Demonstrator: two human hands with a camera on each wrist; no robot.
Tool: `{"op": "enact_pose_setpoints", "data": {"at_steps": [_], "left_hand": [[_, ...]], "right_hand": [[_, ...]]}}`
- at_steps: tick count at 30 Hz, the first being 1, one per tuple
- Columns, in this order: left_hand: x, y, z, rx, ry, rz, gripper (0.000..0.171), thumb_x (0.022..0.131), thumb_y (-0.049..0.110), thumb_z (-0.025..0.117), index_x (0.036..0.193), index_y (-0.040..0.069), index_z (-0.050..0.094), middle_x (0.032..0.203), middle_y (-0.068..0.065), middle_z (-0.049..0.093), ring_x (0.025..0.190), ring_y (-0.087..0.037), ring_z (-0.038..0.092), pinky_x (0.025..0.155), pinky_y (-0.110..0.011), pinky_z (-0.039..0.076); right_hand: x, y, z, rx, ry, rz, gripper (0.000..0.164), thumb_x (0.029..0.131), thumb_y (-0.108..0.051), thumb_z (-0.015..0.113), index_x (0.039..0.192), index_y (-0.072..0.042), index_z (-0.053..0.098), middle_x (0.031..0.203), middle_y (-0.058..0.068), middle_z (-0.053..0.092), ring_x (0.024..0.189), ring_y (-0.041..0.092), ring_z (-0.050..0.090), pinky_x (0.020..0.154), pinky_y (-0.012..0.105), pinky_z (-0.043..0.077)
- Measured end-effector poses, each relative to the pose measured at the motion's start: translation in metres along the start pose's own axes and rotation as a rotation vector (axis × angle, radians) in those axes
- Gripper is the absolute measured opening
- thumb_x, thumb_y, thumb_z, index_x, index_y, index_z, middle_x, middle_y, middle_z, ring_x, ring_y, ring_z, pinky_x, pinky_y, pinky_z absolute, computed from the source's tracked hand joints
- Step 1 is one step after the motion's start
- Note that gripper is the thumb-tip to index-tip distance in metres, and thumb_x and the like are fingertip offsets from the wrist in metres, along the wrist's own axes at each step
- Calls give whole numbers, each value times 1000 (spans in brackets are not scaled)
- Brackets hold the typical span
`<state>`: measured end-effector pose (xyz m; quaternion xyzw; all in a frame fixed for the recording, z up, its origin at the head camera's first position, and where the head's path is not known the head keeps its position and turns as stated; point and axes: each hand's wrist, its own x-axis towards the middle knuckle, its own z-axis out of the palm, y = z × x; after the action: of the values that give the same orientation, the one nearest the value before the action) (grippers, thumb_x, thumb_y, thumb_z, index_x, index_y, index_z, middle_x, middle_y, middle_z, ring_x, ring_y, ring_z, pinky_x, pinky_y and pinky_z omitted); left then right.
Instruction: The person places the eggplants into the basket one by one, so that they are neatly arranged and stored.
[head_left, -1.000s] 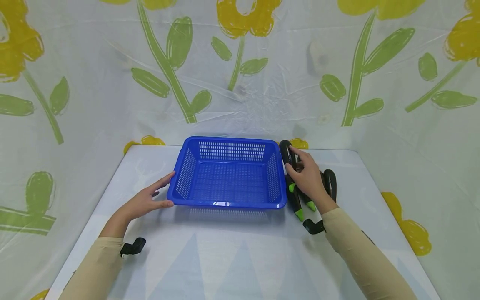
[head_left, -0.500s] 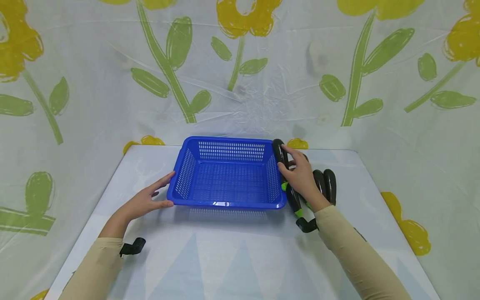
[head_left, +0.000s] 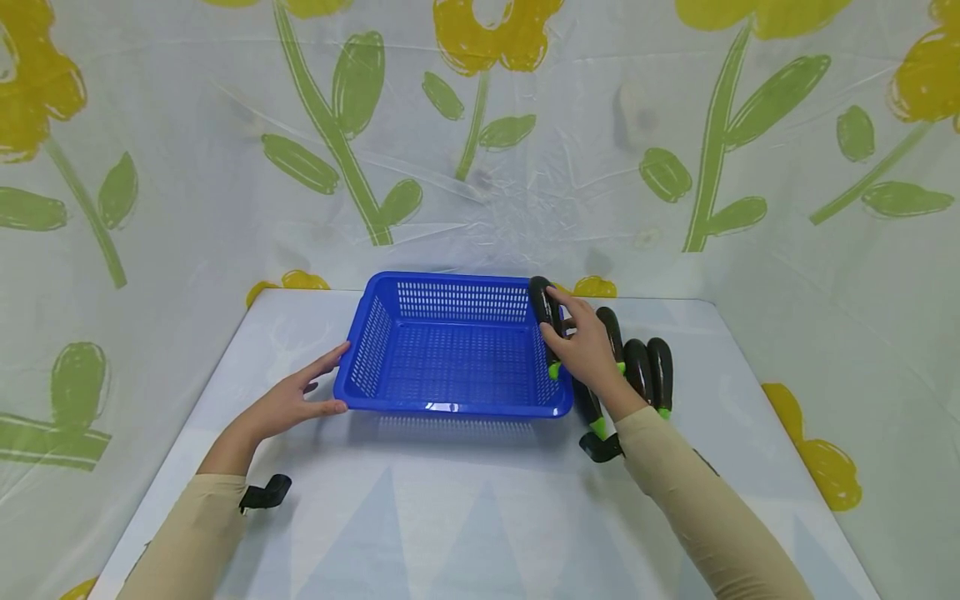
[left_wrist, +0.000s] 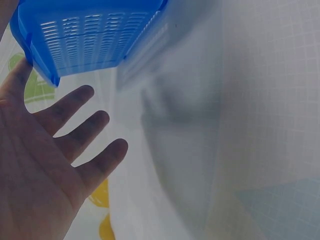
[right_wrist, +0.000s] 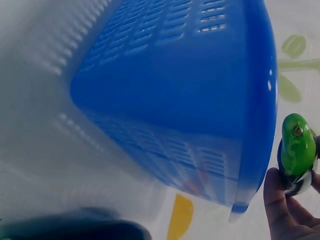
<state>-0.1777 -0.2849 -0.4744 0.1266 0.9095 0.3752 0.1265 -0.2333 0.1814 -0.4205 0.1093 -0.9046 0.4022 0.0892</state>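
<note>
Left hand (head_left: 282,406), fingers spread wide, touches the left side of a blue rectangular plastic basket (head_left: 453,409). Right hand's grip (head_left: 587,346) pinches a glossy dark elongated eggplant (head_left: 542,303) over the basket's right rim.

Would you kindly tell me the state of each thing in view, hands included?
Basket: upright on the table.
Held eggplant: raised above the basket's right rim.
Other eggplants: lying on the table, right of the basket.
Left hand: fingers spread, touching the basket's left rim.
Right hand: gripping the held eggplant.
</note>
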Motion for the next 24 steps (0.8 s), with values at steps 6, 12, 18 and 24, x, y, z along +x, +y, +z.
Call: {"op": "enact_pose_setpoints", "data": {"at_steps": [6, 12, 18, 24], "left_hand": [[-1, 2, 1, 10, -1, -5, 100, 89, 47, 76, 164, 34, 12, 167, -20, 21, 147, -51, 26, 112, -71, 31], [-1, 1, 0, 4, -1, 1, 100, 89, 46, 76, 165, 33, 12, 167, -20, 21, 147, -50, 26, 112, -71, 30], [0, 0, 1, 7, 0, -4, 100, 89, 47, 76, 165, 33, 12, 166, -21, 21, 147, -51, 26, 112, -71, 30], [1, 1, 1, 9, -1, -6, 100, 89, 48, 75, 165, 34, 12, 167, -20, 21, 147, -51, 26, 112, -71, 30]], "right_hand": [[4, -8, 4, 13, -6, -19, 60, 98, -23, 67, 154, -23, 46, 147, 16, 49, 104, 32, 64, 82, 46, 60], [9, -16, 9, 29, -9, -50, 59, 98, -23, 67, 153, -23, 47, 151, 15, 47, 102, 31, 64, 79, 44, 61], [15, -22, 14, 42, -19, -65, 59, 98, -24, 67, 153, -23, 48, 148, 13, 49, 102, 31, 63, 78, 43, 61], [21, -29, 18, 50, -17, -89, 59, 97, -22, 67, 153, -21, 48, 142, 14, 53, 98, 29, 66, 67, 38, 61]]}}
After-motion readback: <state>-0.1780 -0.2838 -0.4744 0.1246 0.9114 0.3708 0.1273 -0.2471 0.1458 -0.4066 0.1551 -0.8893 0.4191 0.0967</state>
